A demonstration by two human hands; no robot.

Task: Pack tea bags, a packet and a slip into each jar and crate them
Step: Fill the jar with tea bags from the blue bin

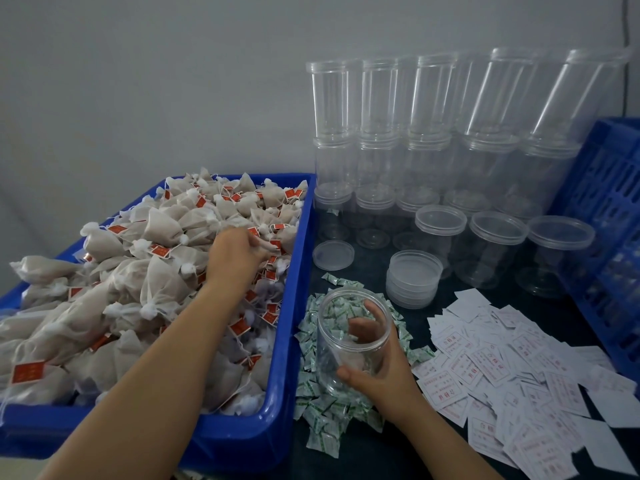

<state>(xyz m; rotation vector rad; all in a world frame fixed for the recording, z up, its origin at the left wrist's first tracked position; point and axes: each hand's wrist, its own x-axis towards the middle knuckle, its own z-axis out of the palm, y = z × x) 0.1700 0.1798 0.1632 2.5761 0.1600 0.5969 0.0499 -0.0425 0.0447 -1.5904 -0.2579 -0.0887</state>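
Note:
A clear plastic jar [341, 327] stands open-topped on a heap of small green-and-white packets [320, 407], and my right hand [375, 368] grips it from the right, fingers wrapped round its wall. At least one tea bag lies inside the jar. My left hand [235, 252] reaches into the blue bin [277, 403] and its fingers close on a tea bag [266, 242] among the pile of mesh tea bags [138, 271] with red tags. White slips with red print [512, 382] lie spread to the right of the jar.
Empty clear jars [446, 140] are stacked against the grey wall, with three more [495, 247] standing in front. A stack of clear lids [414, 278] and a single lid [333, 255] lie behind the packets. A blue crate [609, 220] stands at the right edge.

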